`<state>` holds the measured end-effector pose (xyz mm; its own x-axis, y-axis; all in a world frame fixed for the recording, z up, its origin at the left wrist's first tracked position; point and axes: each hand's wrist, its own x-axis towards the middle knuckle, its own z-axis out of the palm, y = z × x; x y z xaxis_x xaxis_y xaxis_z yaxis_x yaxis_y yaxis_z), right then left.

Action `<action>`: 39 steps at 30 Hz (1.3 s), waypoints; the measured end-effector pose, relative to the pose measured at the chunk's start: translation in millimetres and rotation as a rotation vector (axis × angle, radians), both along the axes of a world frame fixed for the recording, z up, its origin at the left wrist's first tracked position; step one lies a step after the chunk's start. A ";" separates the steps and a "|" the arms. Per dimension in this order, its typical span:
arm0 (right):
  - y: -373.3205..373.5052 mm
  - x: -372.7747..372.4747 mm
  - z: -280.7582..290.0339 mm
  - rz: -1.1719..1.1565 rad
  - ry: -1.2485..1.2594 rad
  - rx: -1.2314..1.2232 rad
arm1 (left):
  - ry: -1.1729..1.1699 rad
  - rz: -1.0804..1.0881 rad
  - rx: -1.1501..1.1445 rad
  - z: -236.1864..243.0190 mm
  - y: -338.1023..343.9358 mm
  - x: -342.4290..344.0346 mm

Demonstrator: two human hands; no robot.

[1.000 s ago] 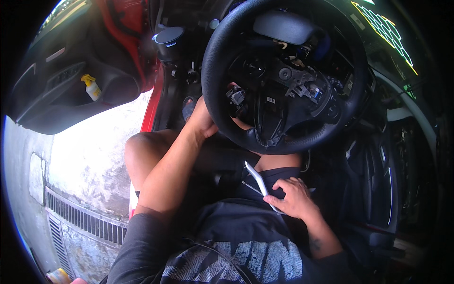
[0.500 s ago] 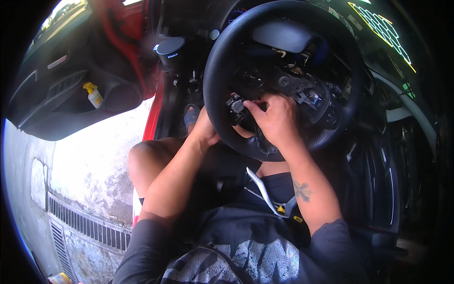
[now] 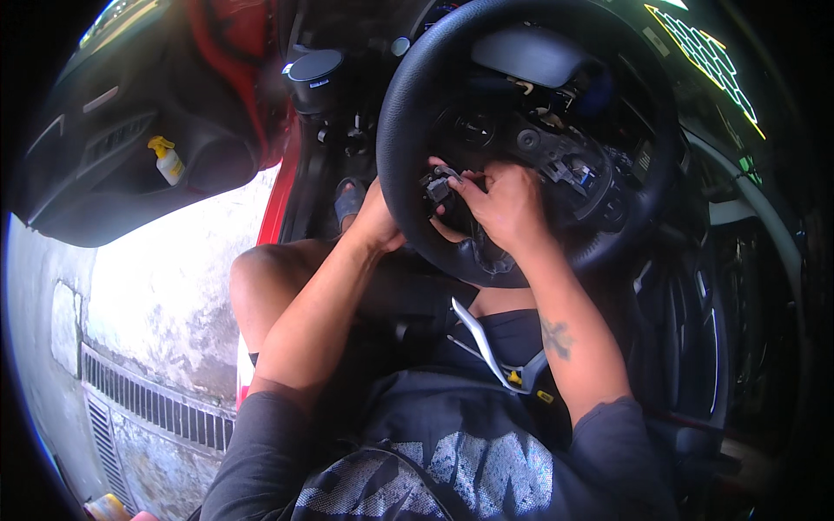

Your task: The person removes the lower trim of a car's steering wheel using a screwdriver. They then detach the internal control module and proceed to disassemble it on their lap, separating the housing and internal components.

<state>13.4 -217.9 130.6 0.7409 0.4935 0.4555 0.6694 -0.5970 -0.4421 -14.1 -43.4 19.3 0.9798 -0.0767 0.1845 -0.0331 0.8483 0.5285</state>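
Observation:
My right hand (image 3: 508, 204) is up inside the stripped steering wheel (image 3: 401, 104), thumb and fingers closed on a small dark switch module (image 3: 439, 191) at its left side. My left hand (image 3: 378, 217) reaches behind the left rim, mostly hidden by it; its fingertips show around the same module, gripping it. A silver trim piece (image 3: 482, 343) with a yellow part (image 3: 514, 379) lies on my lap below the wheel, and a small yellow item (image 3: 545, 397) lies beside it.
The open car door (image 3: 95, 191) is at left, holding a yellow-topped spray bottle (image 3: 169, 165). Below it show pale ground (image 3: 148, 286) and a drain grate (image 3: 152, 399). A dark lidded cup (image 3: 314, 74) stands left of the wheel. The dark center console (image 3: 686, 347) is at right.
My right hand has left the silver trim on my lap and risen to the module inside the wheel. My left fingertips now show more around that module; the trim stays on my lap.

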 end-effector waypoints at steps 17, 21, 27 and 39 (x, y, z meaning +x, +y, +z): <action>-2.1 1.8 -6.7 -0.021 -0.100 -0.007 | 0.126 0.076 0.039 -2.8 0.9 -13.1; -18.5 -2.5 -3.4 -0.091 -0.357 -0.027 | 0.294 0.189 -0.090 12.4 11.0 -6.6; -102.4 -113.8 24.8 0.015 0.037 -0.077 | 0.344 0.424 0.007 36.2 57.3 -21.8; -191.3 -194.4 -41.2 -0.037 0.690 -0.547 | 0.464 0.132 0.170 8.5 67.6 -187.3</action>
